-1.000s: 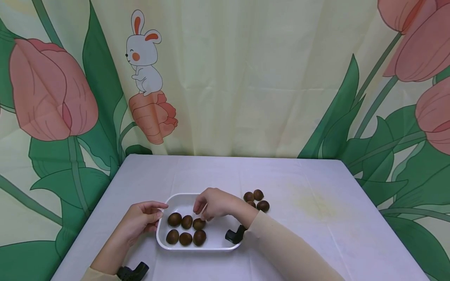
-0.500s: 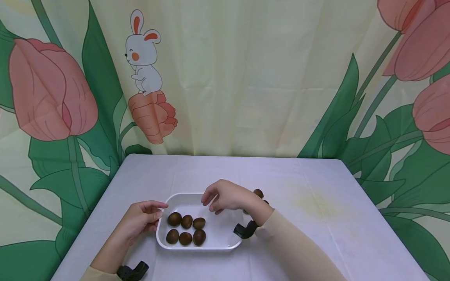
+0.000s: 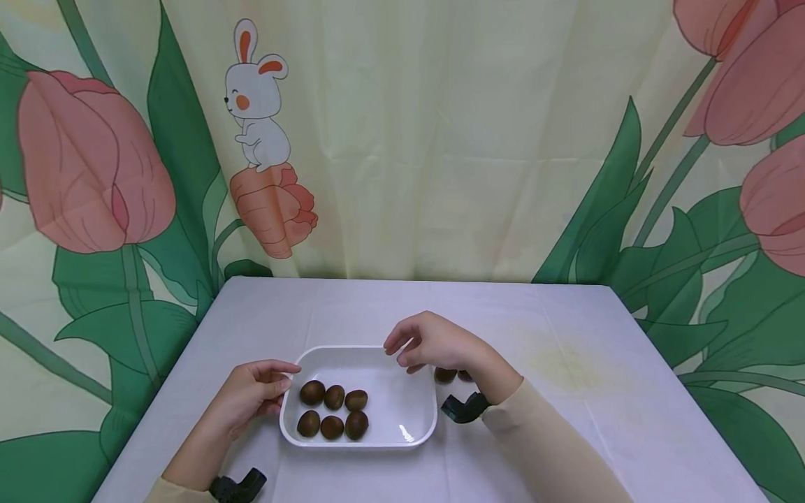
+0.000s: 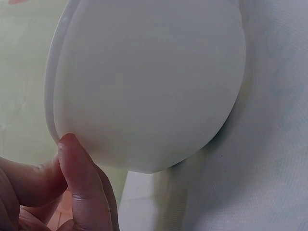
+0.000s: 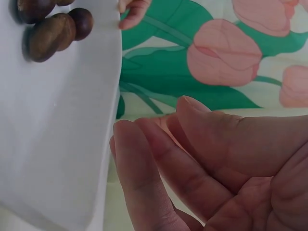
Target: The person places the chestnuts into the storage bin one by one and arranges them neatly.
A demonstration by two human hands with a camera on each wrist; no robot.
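Note:
Glossy brown chestnuts (image 3: pixel 332 427) lie in two rows in the left half of a white rectangular tray (image 3: pixel 399 409). At the tray's left end my left hand (image 3: pixel 250 392) holds the rim with finger and thumb; in the left wrist view a fingertip (image 4: pixel 71 144) presses the outer wall near the rim. Above the tray's far right corner hovers my right hand (image 3: pixel 443 344), fingers loosely bent, holding nothing. The right wrist view shows a gap between its thumb (image 5: pixel 211 130) and fingers, with chestnuts (image 5: pixel 47 38) in the tray beyond.
More chestnuts (image 3: pixel 445 376) lie on the white-covered table (image 3: pixel 534 328) just right of the tray, partly hidden by my right hand and wrist. A printed curtain (image 3: pixel 440 140) hangs behind the table. Black wrist mounts (image 3: pixel 465 408) sit at both wrists.
My right hand has lifted off the chestnuts in the tray and moved right and away, toward the loose chestnuts. My left hand and the tray have stayed put.

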